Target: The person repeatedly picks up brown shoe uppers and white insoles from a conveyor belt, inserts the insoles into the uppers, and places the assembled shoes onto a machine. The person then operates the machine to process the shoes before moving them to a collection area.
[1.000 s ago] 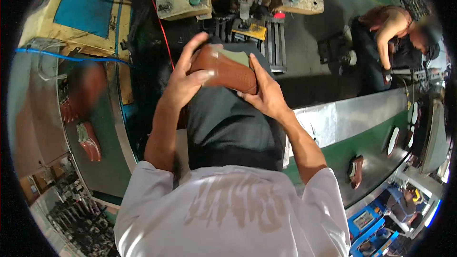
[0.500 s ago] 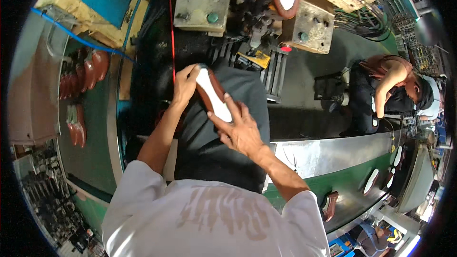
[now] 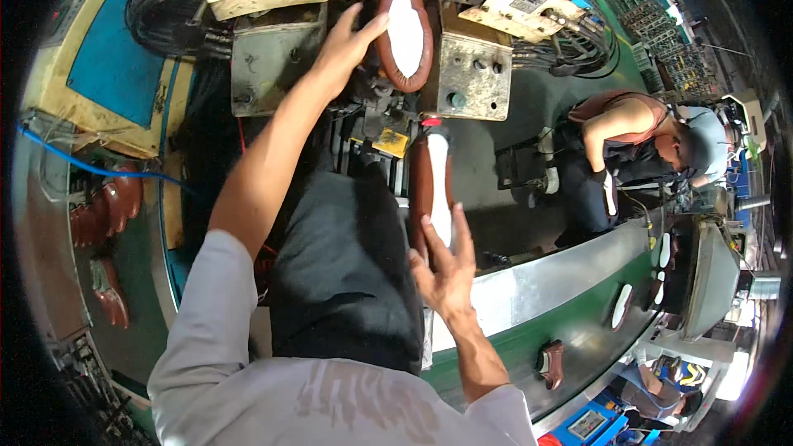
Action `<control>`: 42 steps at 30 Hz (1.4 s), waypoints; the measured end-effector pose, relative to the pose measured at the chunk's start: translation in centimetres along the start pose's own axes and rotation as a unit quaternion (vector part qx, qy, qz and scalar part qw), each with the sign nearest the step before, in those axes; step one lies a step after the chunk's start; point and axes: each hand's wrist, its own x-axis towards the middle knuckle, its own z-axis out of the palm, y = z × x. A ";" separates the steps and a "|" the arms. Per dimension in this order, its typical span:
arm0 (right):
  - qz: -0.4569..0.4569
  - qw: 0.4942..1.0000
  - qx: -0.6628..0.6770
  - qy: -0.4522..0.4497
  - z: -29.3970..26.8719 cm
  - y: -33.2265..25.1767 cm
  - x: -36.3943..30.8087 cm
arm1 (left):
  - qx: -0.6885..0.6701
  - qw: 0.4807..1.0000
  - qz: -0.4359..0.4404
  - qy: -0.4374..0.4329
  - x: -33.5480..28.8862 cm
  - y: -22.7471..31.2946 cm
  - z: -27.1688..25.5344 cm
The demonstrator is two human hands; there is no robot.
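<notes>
A brown leather shoe upper (image 3: 421, 186) with its white underside showing points away from me, beside my right thigh. My right hand (image 3: 448, 272) grips its near end, thumb on one side and fingers across the white part. Ahead, a second brown shoe upper (image 3: 403, 29) sits bottom up in the machine (image 3: 380, 103) between two metal control boxes. My left hand (image 3: 343, 49) reaches up to the left edge of that second upper, fingers spread. Its thumb is right by the brown edge; whether it touches I cannot tell.
Control boxes (image 3: 472, 74) with knobs and hoses flank the machine. At right runs a green conveyor (image 3: 512, 339) with a metal edge, carrying several shoes. Left, another green belt (image 3: 136, 281) bears brown shoes. A co-worker (image 3: 624, 144) sits bent over at right.
My left hand has let go of the held shoe upper and reached forward to the one in the machine. My right hand has carried its upper rightward. The view has shifted toward the machine.
</notes>
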 end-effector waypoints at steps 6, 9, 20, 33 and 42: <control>-0.116 0.986 -0.095 0.072 -4.7 -1.9 12.2 | -0.213 0.955 -0.150 -0.139 5.3 3.0 2.6; -0.162 0.975 -0.112 0.102 -4.3 -2.6 19.1 | -0.240 0.947 -0.114 -0.181 0.5 2.9 -0.2; -0.125 0.979 -0.112 0.116 5.1 -4.5 30.0 | -0.253 0.933 -0.235 -0.100 -24.7 -5.0 -16.0; -0.267 0.913 -0.236 0.200 7.2 -3.8 30.6 | -0.132 0.968 -0.208 -0.037 -30.4 -11.8 -13.3; -0.274 0.897 -0.252 0.237 7.6 -3.2 43.0 | -0.164 0.944 -0.284 -0.040 -29.6 -10.3 -13.5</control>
